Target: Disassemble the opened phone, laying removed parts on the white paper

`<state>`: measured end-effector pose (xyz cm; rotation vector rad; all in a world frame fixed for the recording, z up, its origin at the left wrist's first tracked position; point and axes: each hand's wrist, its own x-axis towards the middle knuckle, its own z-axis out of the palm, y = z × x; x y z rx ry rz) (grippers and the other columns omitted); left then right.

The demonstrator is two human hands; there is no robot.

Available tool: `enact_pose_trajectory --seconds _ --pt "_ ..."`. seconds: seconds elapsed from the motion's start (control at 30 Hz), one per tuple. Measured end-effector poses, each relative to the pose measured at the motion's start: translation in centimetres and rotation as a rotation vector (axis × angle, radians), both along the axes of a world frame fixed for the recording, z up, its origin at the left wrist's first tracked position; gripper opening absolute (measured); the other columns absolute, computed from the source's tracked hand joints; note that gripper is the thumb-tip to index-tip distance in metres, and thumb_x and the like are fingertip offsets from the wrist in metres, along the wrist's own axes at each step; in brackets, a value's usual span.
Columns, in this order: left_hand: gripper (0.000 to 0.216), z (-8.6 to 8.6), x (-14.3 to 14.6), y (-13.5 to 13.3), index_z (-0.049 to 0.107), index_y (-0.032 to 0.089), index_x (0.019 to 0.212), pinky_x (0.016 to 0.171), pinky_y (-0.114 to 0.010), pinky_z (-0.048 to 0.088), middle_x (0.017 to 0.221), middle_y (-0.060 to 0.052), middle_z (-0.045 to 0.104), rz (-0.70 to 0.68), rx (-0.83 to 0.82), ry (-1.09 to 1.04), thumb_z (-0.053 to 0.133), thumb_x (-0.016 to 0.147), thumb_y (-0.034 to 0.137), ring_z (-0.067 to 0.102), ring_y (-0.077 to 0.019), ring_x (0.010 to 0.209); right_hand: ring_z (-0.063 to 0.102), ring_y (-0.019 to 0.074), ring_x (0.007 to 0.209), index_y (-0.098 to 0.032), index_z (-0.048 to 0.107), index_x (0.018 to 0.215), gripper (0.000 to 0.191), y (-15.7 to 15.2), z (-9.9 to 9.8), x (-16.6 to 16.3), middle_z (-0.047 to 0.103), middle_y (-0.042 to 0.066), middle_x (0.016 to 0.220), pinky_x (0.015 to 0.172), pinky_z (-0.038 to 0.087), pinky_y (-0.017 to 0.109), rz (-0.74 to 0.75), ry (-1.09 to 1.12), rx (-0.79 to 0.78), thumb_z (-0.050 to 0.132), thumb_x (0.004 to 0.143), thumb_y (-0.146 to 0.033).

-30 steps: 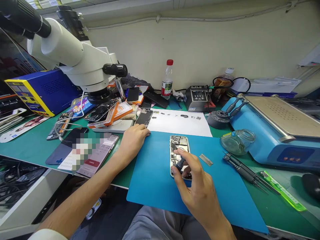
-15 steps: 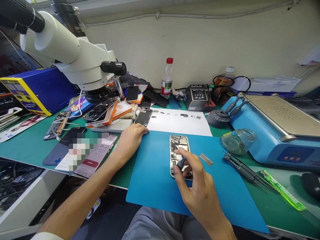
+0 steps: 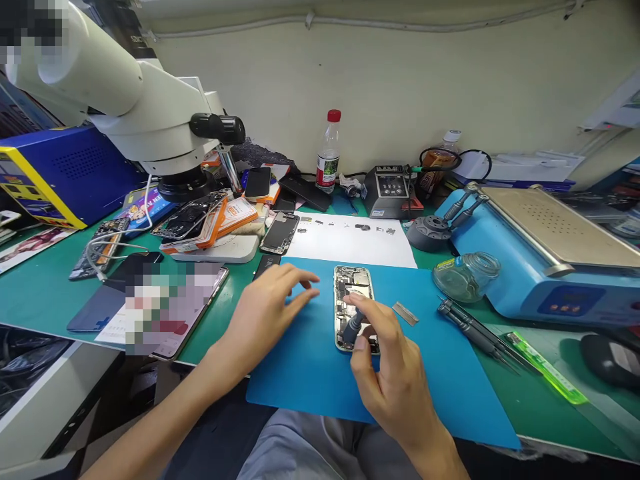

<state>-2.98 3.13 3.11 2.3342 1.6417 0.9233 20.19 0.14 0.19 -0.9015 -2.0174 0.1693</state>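
Observation:
An opened phone [image 3: 341,308] with its inner parts exposed lies on the blue mat [image 3: 295,363]. Over its lower half, my right hand [image 3: 395,360] pinches a small dark grey screwdriver [image 3: 353,327] between thumb and fingers. To the left, my left hand [image 3: 267,313] hovers over the mat's edge. Its thumb and fingers are apart with nothing between them. Just behind that hand lies a flat black piece like a phone battery [image 3: 267,264], partly covered by it. A detached phone screen [image 3: 281,233] rests beyond, beside a white sheet [image 3: 345,248] with several tiny parts.
A thin metal strip [image 3: 405,313] lies right of the phone. Tweezers [image 3: 473,330], a green-cased tool [image 3: 547,367], a glass jar [image 3: 466,277] and a blue heating plate machine [image 3: 560,293] stand rightward. A microscope [image 3: 165,133] and a lit phone [image 3: 195,320] are at left.
My left hand has drawn back from the detached screen toward me and the opened phone, its fingers spreading. The flat black piece now shows behind it. My right hand keeps the screwdriver over the phone.

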Motion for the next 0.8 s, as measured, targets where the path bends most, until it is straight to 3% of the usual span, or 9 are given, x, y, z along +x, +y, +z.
enact_pose_trajectory --seconds 0.13,0.27,0.37,0.5,0.7,0.8 --pt "0.006 -0.9 1.6 -2.0 0.076 0.025 0.108 0.086 -0.031 0.055 0.107 0.002 0.079 -0.142 -0.171 -0.134 0.074 0.107 0.02 0.073 -0.0192 0.097 0.071 0.023 0.132 -0.022 0.046 0.162 0.057 0.0 0.2 0.0 0.071 0.012 0.146 0.095 0.067 0.035 -0.002 0.025 0.005 0.056 0.108 -0.009" --pt "0.006 -1.8 2.2 -2.6 0.078 0.025 0.107 0.088 -0.033 0.053 0.107 0.002 0.079 -0.204 -0.222 -0.17 0.075 0.106 0.019 0.072 -0.0203 0.1 0.071 0.0231 0.133 -0.023 0.048 0.161 0.054 0.2 0.3 0.0 0.072 0.012 0.145 0.103 0.066 0.039 -0.019 0.044 -0.014 0.047 0.11 -0.007" --pt "0.006 -2.1 2.2 -2.6 0.08 0.025 0.107 0.086 -0.032 0.052 0.104 0.001 0.078 -0.233 -0.227 -0.184 0.075 0.106 0.021 0.072 -0.0201 0.098 0.075 0.0242 0.123 -0.023 0.049 0.161 0.054 0.2 0.1 0.0 0.074 0.012 0.137 0.094 0.068 0.038 -0.019 0.04 0.026 0.061 0.109 -0.014" --pt "0.006 -2.4 2.1 -2.5 0.081 0.026 0.107 0.083 -0.032 0.051 0.101 0.001 0.077 -0.249 -0.258 -0.194 0.076 0.106 0.023 0.071 -0.0202 0.095 0.078 0.0165 0.092 -0.027 0.049 0.163 0.061 0.0 -0.3 -0.2 0.078 0.007 0.122 0.076 0.069 0.029 -0.036 0.101 -0.058 0.068 0.107 -0.013" --pt "0.005 -2.3 2.1 -2.3 0.081 0.027 0.105 0.084 -0.031 0.049 0.102 0.002 0.077 -0.285 -0.318 -0.231 0.077 0.105 0.024 0.071 -0.0192 0.095 0.081 0.0176 0.099 -0.035 0.047 0.163 0.062 -0.2 -0.4 -0.5 0.076 0.004 0.116 0.077 0.073 0.031 -0.036 0.356 -0.218 0.065 0.108 -0.011" --pt "0.005 -2.2 2.1 -2.4 0.077 0.024 0.103 0.082 -0.03 0.048 0.102 0.002 0.077 -0.287 -0.315 -0.24 0.075 0.107 0.022 0.07 -0.0184 0.094 0.079 0.0174 0.099 -0.034 0.047 0.163 0.066 -0.1 -0.5 -0.4 0.075 0.004 0.114 0.076 0.073 0.031 -0.076 0.365 -0.148 0.067 0.106 -0.008"
